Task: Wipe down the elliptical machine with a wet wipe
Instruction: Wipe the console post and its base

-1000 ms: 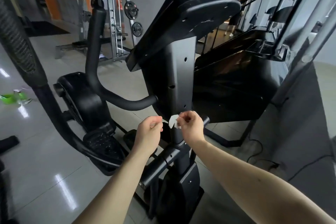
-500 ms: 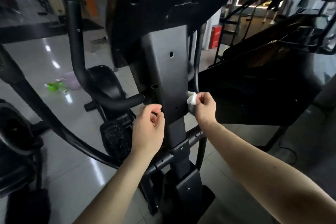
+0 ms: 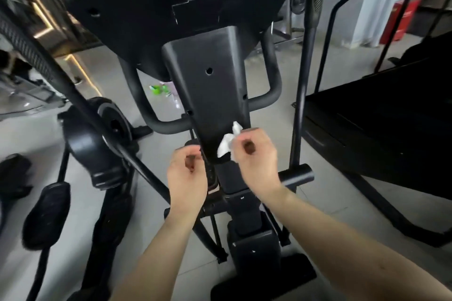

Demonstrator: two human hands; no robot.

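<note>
Black plastic and steel: the elliptical [image 3: 146, 7] fills the middle of my view, with the underside of its console at twelve o'clock. Its column [image 3: 208, 90] runs down the centre. A second black machine [image 3: 379, 134] stands at three o'clock, apart from the elliptical. Both stand on a grey tiled floor [image 3: 330, 68]. A red cabinet [image 3: 401, 22] sits far back at two o'clock. A pedal [image 3: 46, 215] lies at eight o'clock.

A curved handlebar [image 3: 144, 107] leaves the column toward nine o'clock. A short bar [image 3: 296, 176] juts out just past my right wrist, toward three o'clock.

My right hand [image 3: 254, 161] is at the lower right edge of the column. Thumb and forefingers are pinched on the wipe [image 3: 228, 143]. The white, crumpled wipe is pressed against the column at eleven o'clock of that hand.

My left hand [image 3: 187, 176] hangs just beside the column's lower left edge. Its fingers are curled into a loose fist with nothing seen in them. Whether it touches the column, I cannot tell.

A small green item [image 3: 157, 89] lies on the floor behind the column, too blurred to identify.
</note>
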